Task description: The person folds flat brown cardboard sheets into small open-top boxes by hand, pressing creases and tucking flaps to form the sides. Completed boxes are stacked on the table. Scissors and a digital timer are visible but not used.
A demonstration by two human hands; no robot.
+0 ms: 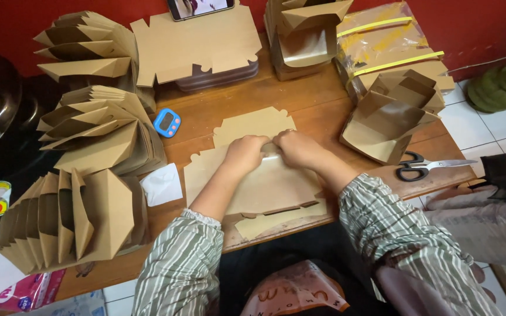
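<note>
Your hands press a kraft box blank flat at the wooden table's middle.

From the head camera: your left hand (245,150) and right hand (297,147) curl their fingers shut over the blank's (265,187) top fold. Push unevenly and the stiff brown card may crease crooked or tear at its notches. Folded boxes (89,131) stack left; scissors (423,166) lie right on the table (317,102).
</note>
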